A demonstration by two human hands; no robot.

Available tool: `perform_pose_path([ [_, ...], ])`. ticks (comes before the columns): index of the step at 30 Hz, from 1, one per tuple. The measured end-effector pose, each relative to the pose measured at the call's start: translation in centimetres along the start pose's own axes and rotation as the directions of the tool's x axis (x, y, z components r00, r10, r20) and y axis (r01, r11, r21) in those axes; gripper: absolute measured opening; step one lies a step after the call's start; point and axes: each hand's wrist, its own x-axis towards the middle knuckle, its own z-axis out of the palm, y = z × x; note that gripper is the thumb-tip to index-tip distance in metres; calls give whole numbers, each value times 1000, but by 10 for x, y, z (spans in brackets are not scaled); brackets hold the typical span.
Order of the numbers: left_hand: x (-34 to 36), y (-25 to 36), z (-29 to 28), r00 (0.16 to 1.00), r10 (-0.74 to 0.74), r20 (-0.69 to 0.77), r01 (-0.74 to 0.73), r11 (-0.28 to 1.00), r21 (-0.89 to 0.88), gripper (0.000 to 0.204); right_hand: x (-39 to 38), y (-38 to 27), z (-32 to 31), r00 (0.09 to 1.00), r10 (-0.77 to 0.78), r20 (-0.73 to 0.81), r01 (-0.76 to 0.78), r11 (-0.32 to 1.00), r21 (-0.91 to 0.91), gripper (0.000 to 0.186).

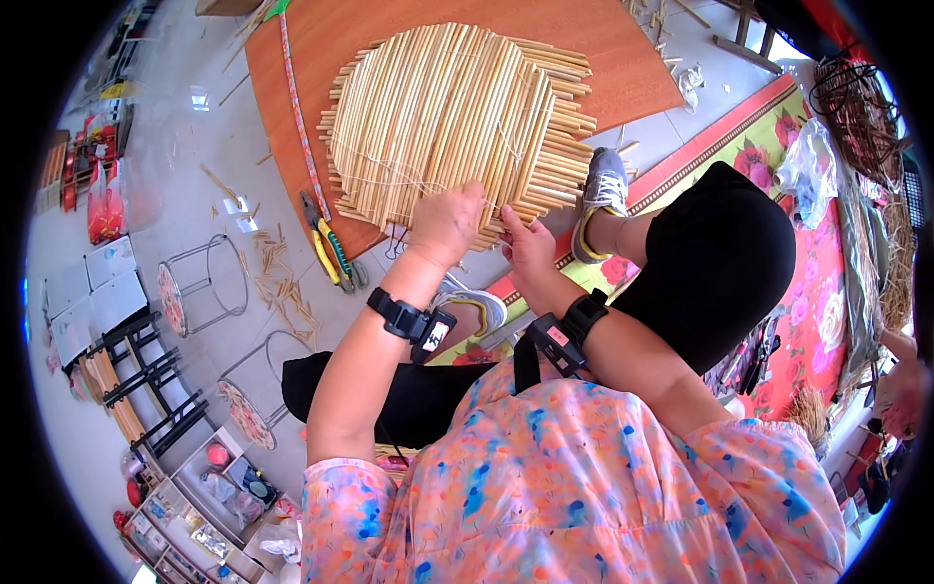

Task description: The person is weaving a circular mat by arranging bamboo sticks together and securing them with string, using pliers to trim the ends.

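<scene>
A round mat of pale straw sticks (433, 107), with uneven protruding ends and thin strings across it, lies on an orange-brown board (623, 68). My left hand (443, 222) is closed at the mat's lower edge; what its fingers pinch is hidden. Just right of it, my right hand (525, 248) grips that edge, thumb on top. Yellow-handled pliers (321, 253) and a teal-handled cutting tool (343, 255) lie left of the mat, below a long patterned strip (292, 97) with a green end.
My shoe (603, 190) is beside the board, on a floral runner (817, 292). Two round stools (175, 297) and scattered stick offcuts (282, 287) are on the left floor, near a shelf with containers (204, 506). Bundled dried stalks (890, 273) and another person's arm (897, 346) appear at far right.
</scene>
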Motion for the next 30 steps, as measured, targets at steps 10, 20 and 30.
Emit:
perform_pose_path([
  [10,1,-13,4,975,-129,-180,113,989,-97,11,3,3,-2,1000,-19,7,19,999,-42,27],
  [20,2,-20,6,978,-155,-140,125,970,-207,13,1,0,3,999,-16,47,20,997,-73,26],
  [30,5,-24,16,969,-193,-155,148,954,-261,13,2,0,3,997,79,24,-79,997,9,34],
])
